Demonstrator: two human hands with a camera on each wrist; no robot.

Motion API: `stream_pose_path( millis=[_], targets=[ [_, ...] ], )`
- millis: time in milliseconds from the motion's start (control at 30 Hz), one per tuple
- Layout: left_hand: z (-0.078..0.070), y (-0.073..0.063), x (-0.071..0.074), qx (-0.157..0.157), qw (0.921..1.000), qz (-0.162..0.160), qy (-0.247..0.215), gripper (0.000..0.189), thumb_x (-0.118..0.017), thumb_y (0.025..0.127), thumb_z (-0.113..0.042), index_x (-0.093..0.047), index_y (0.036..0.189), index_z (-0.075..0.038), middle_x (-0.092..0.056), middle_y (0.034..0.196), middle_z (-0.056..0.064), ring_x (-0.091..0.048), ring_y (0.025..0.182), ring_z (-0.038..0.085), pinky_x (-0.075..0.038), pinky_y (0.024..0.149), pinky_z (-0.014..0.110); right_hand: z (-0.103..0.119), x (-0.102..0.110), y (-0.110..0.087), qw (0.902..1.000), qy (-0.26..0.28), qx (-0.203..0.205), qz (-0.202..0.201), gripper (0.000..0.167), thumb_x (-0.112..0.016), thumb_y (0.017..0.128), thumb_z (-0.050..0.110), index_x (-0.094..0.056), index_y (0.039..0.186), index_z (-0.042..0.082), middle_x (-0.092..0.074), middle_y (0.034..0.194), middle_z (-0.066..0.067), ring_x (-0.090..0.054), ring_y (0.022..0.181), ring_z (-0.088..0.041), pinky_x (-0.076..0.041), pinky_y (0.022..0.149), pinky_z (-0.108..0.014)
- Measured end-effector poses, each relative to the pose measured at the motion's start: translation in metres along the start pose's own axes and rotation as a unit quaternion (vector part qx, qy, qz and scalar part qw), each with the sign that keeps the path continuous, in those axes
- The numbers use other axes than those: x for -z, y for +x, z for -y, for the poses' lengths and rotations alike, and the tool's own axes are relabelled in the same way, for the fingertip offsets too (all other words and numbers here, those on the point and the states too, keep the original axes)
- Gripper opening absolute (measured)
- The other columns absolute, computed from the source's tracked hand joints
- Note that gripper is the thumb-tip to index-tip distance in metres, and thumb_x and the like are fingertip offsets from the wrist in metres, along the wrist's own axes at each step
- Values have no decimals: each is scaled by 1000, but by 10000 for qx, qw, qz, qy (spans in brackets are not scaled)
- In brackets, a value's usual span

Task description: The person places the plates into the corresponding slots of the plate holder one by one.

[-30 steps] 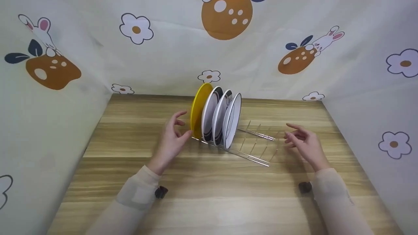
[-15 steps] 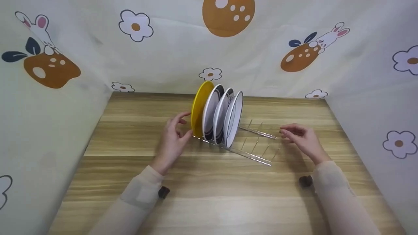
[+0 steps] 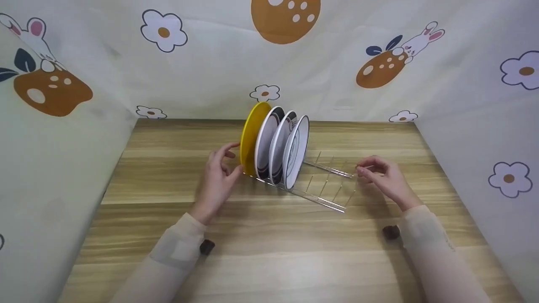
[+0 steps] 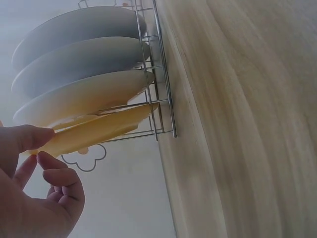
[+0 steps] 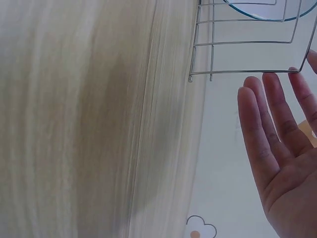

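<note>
A wire dish rack [image 3: 323, 202] stands on the table with plates upright in its left part. At the left end is a yellow plate [image 3: 249, 145]; white plates with dark markings [image 3: 265, 147] follow, and a white plate with a thin dark rim [image 3: 297, 151] is rightmost. My left hand [image 3: 216, 179] pinches the yellow plate's near edge between thumb and finger, as the left wrist view shows. At the rack's right end, my right hand [image 3: 386, 180] holds the upper corner of the end wire [image 5: 242, 72] between thumb and index finger, other fingers extended.
The rack's right half has bare upright wires [image 3: 324, 187]. A patterned cloth [image 3: 202, 75] with flowers, rabbits and orange fruit rises behind and on both sides of the wooden table [image 3: 273, 261]. Small black devices [image 3: 206, 247] sit at both wrists.
My left fingers have come onto the yellow plate's edge from just beside it. My right hand has moved left to the rack's end, its thumb and finger closing. The plates stay in their slots.
</note>
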State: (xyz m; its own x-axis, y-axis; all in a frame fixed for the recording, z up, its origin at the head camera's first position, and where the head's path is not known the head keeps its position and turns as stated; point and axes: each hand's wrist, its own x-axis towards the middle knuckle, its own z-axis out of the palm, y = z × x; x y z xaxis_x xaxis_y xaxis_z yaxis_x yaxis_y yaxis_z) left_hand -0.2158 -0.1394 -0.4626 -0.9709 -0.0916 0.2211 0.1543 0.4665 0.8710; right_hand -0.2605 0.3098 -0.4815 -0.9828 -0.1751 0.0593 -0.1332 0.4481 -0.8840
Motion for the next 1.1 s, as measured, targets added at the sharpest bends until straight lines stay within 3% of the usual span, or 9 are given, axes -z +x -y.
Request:
stream_pose_path(
  millis=[367, 700, 1100],
  targets=[
    [1, 11, -2, 32, 9999, 109, 2, 54, -70, 95, -8, -55, 144, -25, -57, 121, 7, -56, 79, 24, -51, 64, 29, 7, -4, -13, 9998, -171, -55, -76, 28, -73, 97, 21, -69, 113, -1, -71, 106, -9, -70, 87, -10, -64, 75, -34],
    [4, 19, -3, 3, 9997, 219, -142, 52, -68, 97, -7, -55, 144, -25, -54, 120, 9, -53, 75, 21, -53, 66, 28, 11, -7, -25, 9975, -648, 145, -224, 22, -75, 96, 22, -71, 107, 3, -74, 102, -8, -68, 94, -13, -56, 85, -22],
    [7, 25, -6, -6, 9996, 244, -169, 51, -67, 97, -7, -54, 144, -25, -55, 122, 12, -54, 80, 24, -53, 70, 33, 5, -12, -32, 9980, -42, 546, -305, 14, -75, 94, 8, -70, 103, -2, -73, 98, -12, -69, 92, -7, -56, 87, -19]
  ],
)
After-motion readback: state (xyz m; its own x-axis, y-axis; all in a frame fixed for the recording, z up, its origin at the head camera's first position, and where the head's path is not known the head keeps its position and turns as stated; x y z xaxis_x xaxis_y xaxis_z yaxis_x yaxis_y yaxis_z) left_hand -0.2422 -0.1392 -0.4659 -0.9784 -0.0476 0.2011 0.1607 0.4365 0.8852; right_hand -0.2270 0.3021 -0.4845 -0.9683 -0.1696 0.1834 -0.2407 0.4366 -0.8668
